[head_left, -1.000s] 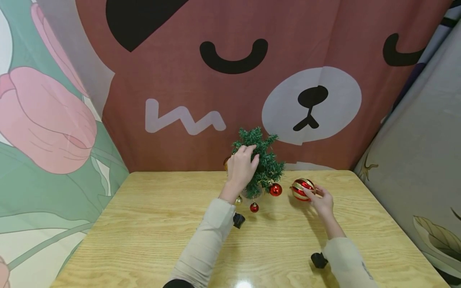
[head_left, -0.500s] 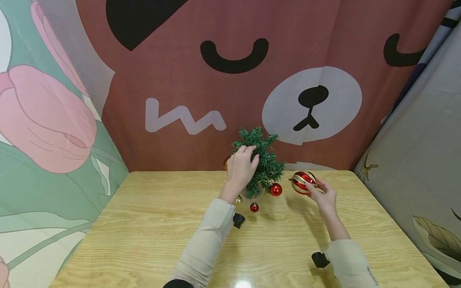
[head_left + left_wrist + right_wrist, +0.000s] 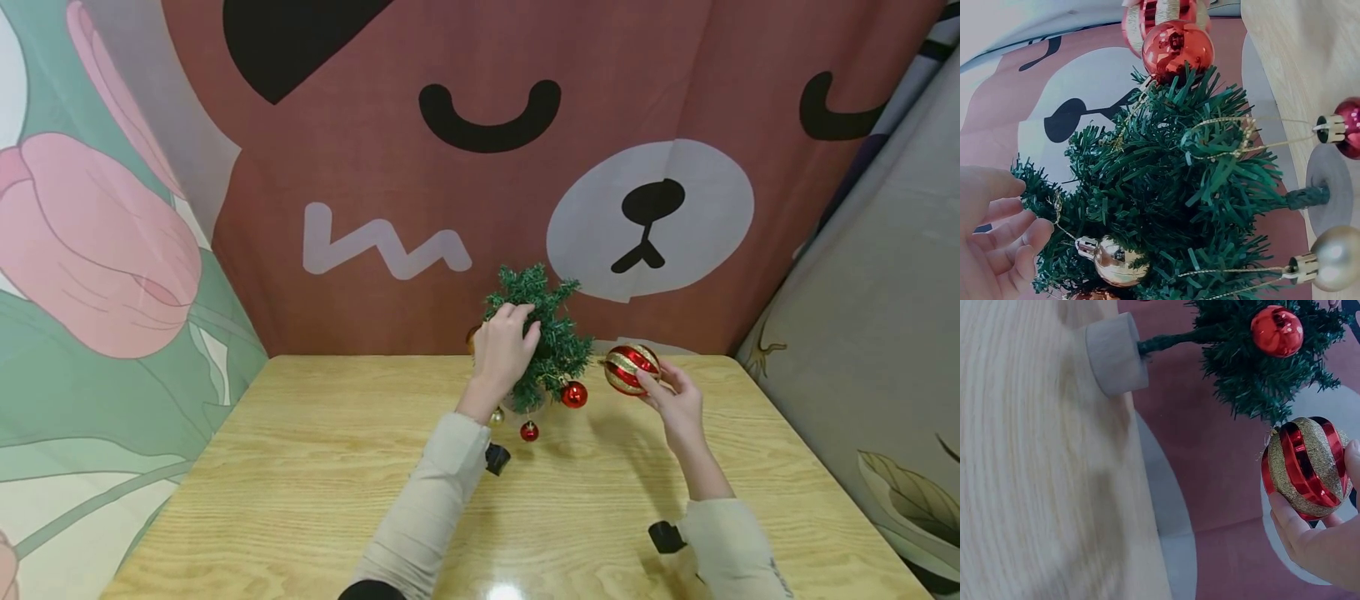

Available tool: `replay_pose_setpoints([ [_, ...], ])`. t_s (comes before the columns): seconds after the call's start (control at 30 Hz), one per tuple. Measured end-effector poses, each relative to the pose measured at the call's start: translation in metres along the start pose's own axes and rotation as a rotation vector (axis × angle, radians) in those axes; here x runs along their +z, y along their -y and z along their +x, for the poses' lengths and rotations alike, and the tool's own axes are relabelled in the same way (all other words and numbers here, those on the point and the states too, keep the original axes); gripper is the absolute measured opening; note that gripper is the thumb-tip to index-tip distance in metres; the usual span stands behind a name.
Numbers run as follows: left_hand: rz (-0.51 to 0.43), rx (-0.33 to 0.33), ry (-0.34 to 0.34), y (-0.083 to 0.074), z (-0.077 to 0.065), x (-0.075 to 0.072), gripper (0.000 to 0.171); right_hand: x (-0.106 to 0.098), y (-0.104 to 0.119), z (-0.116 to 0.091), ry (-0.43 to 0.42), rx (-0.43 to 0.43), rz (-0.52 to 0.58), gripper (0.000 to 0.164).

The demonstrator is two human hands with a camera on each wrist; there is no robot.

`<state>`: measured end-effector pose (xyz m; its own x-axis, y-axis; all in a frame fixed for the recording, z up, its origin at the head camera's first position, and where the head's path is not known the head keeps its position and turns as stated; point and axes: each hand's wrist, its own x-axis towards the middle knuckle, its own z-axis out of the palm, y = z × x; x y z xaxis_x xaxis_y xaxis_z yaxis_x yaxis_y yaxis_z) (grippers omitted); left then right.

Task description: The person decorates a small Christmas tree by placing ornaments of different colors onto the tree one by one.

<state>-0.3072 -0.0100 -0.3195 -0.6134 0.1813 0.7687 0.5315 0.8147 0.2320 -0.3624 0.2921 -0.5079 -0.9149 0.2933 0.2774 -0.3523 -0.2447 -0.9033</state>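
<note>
In the head view, my right hand [image 3: 678,408] holds a large red-and-gold striped Christmas ball [image 3: 632,369] above the table. Its thumb and fingers curl round the ball's side in the right wrist view. A small green artificial Christmas tree [image 3: 558,342] stands upright left of the ball, on a round grey base [image 3: 1116,355]. My left hand [image 3: 504,354] reaches to the tree's upper part. Its fingers are loosely bent beside the top branches in the left wrist view; nothing shows clearly gripped. A shiny red ball [image 3: 574,394] hangs on the tree's right side.
Also hanging from the tree are a small red ball [image 3: 529,432], a pale gold ball [image 3: 1337,258] and a shiny gold ball [image 3: 1121,261]. The wooden table [image 3: 337,442] ends at a curtain [image 3: 360,317] with a bear print. Black devices sit under both wrists.
My right hand has raised the striped ball from near the tabletop, and the ball has turned slightly. My left hand and the tree have stayed in place.
</note>
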Motion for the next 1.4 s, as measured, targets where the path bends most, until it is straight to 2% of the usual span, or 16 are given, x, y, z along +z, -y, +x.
replay_pose_setpoints([
  [0.17, 0.000, 0.003, 0.002, 0.000, 0.000, 0.001, 0.022, 0.059, 0.092, -0.049, 0.038, 0.058, 0.004, 0.039],
  [0.2, 0.000, 0.004, 0.002, 0.000, 0.000, 0.001, 0.022, 0.067, 0.101, -0.055, 0.030, 0.049, -0.004, 0.037],
  [0.27, 0.000, 0.005, 0.003, 0.000, 0.001, 0.002, 0.022, 0.058, 0.089, -0.046, 0.048, 0.047, 0.015, 0.040],
  [0.4, 0.010, 0.006, -0.001, 0.000, 0.001, 0.003, 0.022, 0.012, 0.022, -0.004, 0.096, -0.032, 0.077, 0.047],
  [0.43, 0.012, 0.006, -0.003, 0.000, 0.001, 0.003, 0.022, 0.007, 0.014, 0.001, 0.085, -0.035, 0.040, 0.049],
  [0.5, 0.014, 0.005, -0.006, 0.000, 0.001, 0.003, 0.022, 0.002, 0.004, 0.007, 0.097, -0.063, 0.093, 0.048],
  [0.57, 0.015, 0.003, -0.007, 0.000, 0.001, 0.004, 0.022, 0.019, 0.029, -0.007, 0.100, -0.048, 0.075, 0.048],
  [0.73, 0.009, 0.000, -0.011, 0.000, 0.000, 0.004, 0.022, 0.077, 0.114, -0.057, 0.092, -0.004, 0.071, 0.033],
  [0.83, 0.007, 0.004, -0.014, 0.000, 0.000, 0.004, 0.022, 0.095, 0.137, -0.070, 0.050, 0.036, 0.069, 0.025],
  [0.97, 0.001, 0.006, -0.016, 0.001, 0.000, 0.004, 0.021, 0.102, 0.146, -0.073, 0.032, 0.065, 0.065, 0.026],
  [1.4, -0.018, 0.008, -0.009, 0.002, 0.000, 0.003, 0.019, 0.108, 0.150, -0.072, 0.083, 0.018, 0.105, 0.028],
])
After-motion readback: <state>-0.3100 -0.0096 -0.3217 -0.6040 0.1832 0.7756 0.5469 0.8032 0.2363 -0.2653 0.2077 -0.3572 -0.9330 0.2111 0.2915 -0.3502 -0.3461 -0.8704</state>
